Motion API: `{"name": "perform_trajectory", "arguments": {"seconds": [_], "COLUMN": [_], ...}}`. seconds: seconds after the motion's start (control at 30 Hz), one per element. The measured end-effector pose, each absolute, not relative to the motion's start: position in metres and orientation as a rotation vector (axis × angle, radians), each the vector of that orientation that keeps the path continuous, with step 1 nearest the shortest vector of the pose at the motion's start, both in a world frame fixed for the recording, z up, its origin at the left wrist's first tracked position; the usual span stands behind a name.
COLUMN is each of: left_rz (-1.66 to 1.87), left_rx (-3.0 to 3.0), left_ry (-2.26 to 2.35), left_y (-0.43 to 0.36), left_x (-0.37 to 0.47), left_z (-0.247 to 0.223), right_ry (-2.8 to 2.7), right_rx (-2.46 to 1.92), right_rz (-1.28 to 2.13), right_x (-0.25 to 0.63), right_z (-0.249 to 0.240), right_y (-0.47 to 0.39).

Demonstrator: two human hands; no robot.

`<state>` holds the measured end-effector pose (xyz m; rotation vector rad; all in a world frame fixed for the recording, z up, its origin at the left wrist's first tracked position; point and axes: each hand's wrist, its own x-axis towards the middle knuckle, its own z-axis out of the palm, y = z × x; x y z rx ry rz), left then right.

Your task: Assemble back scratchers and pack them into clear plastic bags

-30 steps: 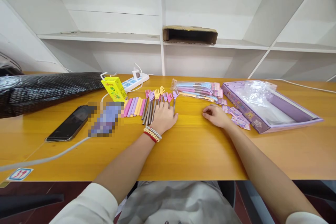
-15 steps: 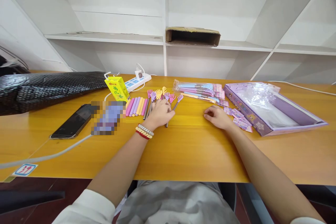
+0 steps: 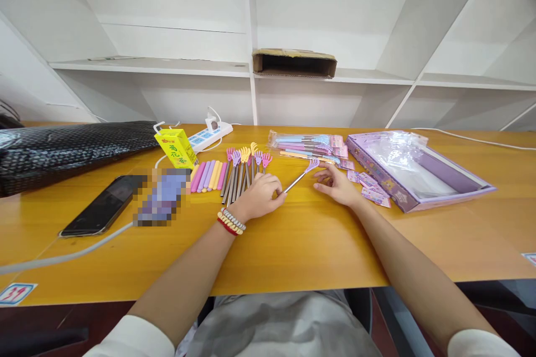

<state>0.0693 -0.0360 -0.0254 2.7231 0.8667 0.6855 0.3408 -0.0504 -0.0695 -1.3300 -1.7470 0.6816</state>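
My left hand (image 3: 262, 196) is closed on the lower end of a back scratcher (image 3: 296, 182), a thin metal rod with a purple claw head that points up and to the right. My right hand (image 3: 335, 183) is just right of that claw, fingers parted and curved, holding nothing. Left of my left hand lie loose scratcher rods (image 3: 237, 181) with pink, purple and yellow claws. Beside them is a row of pink, purple and yellow handle tubes (image 3: 208, 177).
Bagged back scratchers (image 3: 310, 144) lie behind my hands. Small purple cards (image 3: 372, 189) sit before an open purple box (image 3: 414, 201) with clear plastic inside. To the left are a yellow drink carton (image 3: 176, 149), a power strip (image 3: 211, 136), a phone (image 3: 103, 206) and a black wrapped bundle (image 3: 79, 148).
My left hand has drawn one purple back scratcher away from the group, to the right. My right hand has opened its fingers near the claw. The view has shifted slightly right.
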Motion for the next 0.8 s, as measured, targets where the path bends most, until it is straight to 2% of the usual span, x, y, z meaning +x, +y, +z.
{"name": "perform_trajectory", "arguments": {"seconds": [0.33, 0.53, 0.8], "left_rz": [0.746, 0.792, 0.663], "left_rx": [2.912, 2.894, 2.834], "left_ry": [0.841, 0.983, 0.739], "left_y": [-0.055, -0.046, -0.058], "left_x": [0.091, 0.085, 0.091], "left_z": [-0.032, -0.036, -0.028], "right_ry": [-1.283, -1.106, -1.474], "right_rx": [-0.993, -0.984, -0.945], "right_rz": [1.324, 1.323, 1.306], "right_x": [0.306, 0.314, 0.296], "right_z": [-0.055, -0.054, -0.052], "right_y": [-0.059, -0.059, -0.068]}}
